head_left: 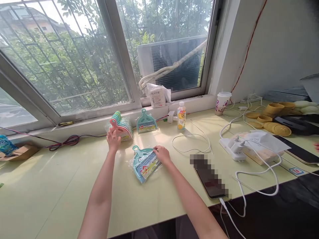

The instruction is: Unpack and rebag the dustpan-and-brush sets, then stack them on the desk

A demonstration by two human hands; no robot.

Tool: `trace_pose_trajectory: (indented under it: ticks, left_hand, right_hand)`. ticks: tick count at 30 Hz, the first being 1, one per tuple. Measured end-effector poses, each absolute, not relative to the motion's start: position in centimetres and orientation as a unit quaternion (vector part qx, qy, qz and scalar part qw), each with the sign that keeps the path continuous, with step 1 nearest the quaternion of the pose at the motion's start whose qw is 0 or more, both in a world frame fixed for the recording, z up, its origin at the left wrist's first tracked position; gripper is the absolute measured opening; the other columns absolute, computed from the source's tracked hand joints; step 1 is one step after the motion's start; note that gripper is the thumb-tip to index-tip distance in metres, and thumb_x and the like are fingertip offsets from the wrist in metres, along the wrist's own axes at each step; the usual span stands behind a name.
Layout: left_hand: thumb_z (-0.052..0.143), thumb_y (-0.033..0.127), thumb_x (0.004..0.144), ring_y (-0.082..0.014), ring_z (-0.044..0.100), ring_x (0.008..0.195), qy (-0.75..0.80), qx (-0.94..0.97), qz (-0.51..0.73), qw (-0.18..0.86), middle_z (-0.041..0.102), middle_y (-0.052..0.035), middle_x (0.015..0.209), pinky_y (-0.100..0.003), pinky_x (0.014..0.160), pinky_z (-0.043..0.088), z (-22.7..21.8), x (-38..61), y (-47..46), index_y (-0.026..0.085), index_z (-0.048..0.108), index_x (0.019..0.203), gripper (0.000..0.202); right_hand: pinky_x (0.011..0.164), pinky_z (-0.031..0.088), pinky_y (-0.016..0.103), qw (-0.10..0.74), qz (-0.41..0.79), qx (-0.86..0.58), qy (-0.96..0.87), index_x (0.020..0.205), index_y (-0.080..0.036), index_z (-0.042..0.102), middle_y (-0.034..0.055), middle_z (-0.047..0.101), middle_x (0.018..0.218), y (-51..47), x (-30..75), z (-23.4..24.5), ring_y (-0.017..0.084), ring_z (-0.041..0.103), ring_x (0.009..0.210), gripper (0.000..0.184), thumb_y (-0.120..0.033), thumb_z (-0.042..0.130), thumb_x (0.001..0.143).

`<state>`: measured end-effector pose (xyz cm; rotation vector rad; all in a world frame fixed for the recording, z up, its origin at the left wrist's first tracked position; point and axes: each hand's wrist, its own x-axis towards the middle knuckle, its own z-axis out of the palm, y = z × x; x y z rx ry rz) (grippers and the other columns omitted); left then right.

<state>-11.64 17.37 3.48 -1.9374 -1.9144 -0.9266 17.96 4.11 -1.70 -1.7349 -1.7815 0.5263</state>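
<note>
A small teal dustpan-and-brush set (146,163) in a clear wrapper lies tilted on the table before me. My right hand (161,154) pinches its right upper edge. To the left, several wrapped sets stand in a tight row, with a pink dustpan-and-brush set (123,132) at the front and green and teal ones behind. My left hand (113,140) rests against the left side of that pink one, fingers apart on its face. Another teal dustpan-and-brush set (146,122) leans upright by the window ledge, touched by neither hand.
Behind stand a drink bottle (181,116), a white package (157,96) and a paper cup (222,103). A phone (209,177) on a cable lies right, near a power strip (231,151) and loose white cables. A cardboard box (23,152) is far left. Part of another person's hand (316,146) shows at the right edge.
</note>
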Motion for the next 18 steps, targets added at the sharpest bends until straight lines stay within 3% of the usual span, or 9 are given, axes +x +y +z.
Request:
trace_pose_trajectory:
  ticks: [2,6,12,15,18]
  left_hand:
    - [0.049,0.025,0.081,-0.03,0.025,0.137,-0.655,-0.663,-0.333,0.146,0.017,-0.0138,0.152,-0.047,0.11,0.025,3.4,-11.5,16.9,0.018,0.04,0.134,0.054]
    - [0.047,0.022,0.082,-0.0299,0.033,0.131,-0.657,-0.659,-0.342,0.13,0.033,-0.0162,0.139,-0.045,0.105,0.031,3.5,-10.9,15.8,0.017,0.046,0.128,0.046]
    - [0.048,0.028,0.084,-0.0315,0.037,0.127,-0.637,-0.644,-0.416,0.078,0.041,-0.017,0.13,-0.048,0.105,0.03,3.9,-10.0,14.3,0.015,0.054,0.119,0.038]
    - [0.05,0.042,0.083,-0.0313,0.045,0.121,-0.597,-0.647,-0.46,-0.115,0.049,-0.0162,0.126,-0.047,0.101,0.037,3.1,-8.8,12.5,0.016,0.058,0.113,0.041]
    - [0.051,0.056,0.081,-0.0286,0.052,0.115,-0.542,-0.612,-0.44,-0.372,0.052,-0.0139,0.129,-0.044,0.093,0.044,2.1,-7.3,9.1,0.019,0.052,0.124,0.057]
  right_hand:
    - [0.077,0.041,0.025,0.3,0.197,-0.651,-0.669,0.101,-0.028,0.066,-0.0005,0.068,0.105,4.1,18.0,-1.7,0.016,0.059,0.098,0.021,-0.033,0.049,0.09]
    - [0.076,0.041,0.024,0.309,0.196,-0.648,-0.668,0.099,-0.028,0.067,-0.0004,0.068,0.104,4.2,18.0,-1.9,0.016,0.06,0.096,0.02,-0.032,0.05,0.089]
    - [0.077,0.042,0.025,0.34,0.234,-0.646,-0.642,0.097,-0.028,0.069,-0.0001,0.069,0.103,4.4,18.1,-2.0,0.016,0.061,0.094,0.019,-0.029,0.052,0.087]
    - [0.077,0.043,0.025,0.388,0.273,-0.639,-0.606,0.094,-0.029,0.07,-0.0016,0.07,0.101,4.4,18.1,-1.7,0.015,0.062,0.088,0.018,-0.028,0.055,0.084]
    - [0.075,0.045,0.025,0.462,0.305,-0.624,-0.551,0.094,-0.03,0.07,-0.0029,0.071,0.096,4.4,18.0,-1.3,0.015,0.063,0.08,0.018,-0.032,0.056,0.084]
